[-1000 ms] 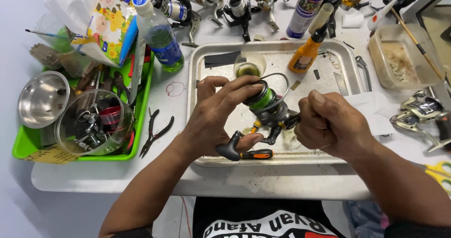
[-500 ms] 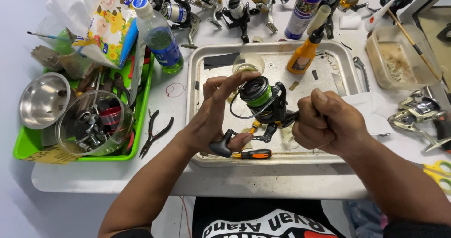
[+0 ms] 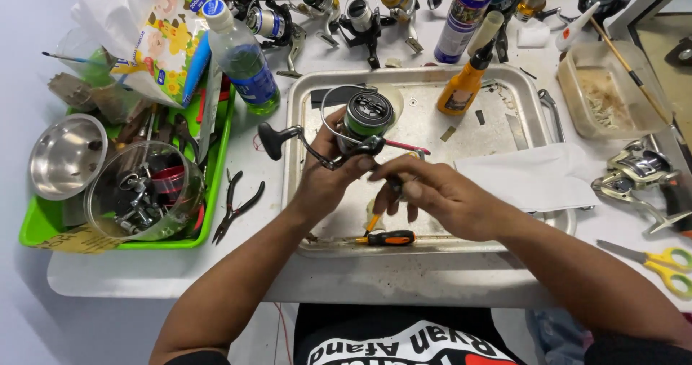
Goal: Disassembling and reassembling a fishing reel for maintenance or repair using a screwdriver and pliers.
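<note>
My left hand is clamped around the body of a black spinning fishing reel with a green-lined spool, held over the near left part of a shallow dented metal tray on the white counter. Reel's spool faces up toward me; its black crank handle with a knob sticks out left, past the tray rim. My right hand lies across the tray just beside the reel, fingers drawn together at the reel's underside; what they pinch I cannot tell. Small screwdriver with orange-and-black grip lies in the tray near its front edge, below my right hand. Orange squeeze bottle with black nozzle stands at the tray's far side. White folded paper towel overlaps the tray's right edge. Left of tray: black pliers on the counter, then a green plastic tray holding a clear bowl of parts and a steel bowl. Yellow-handled scissors far right.
</note>
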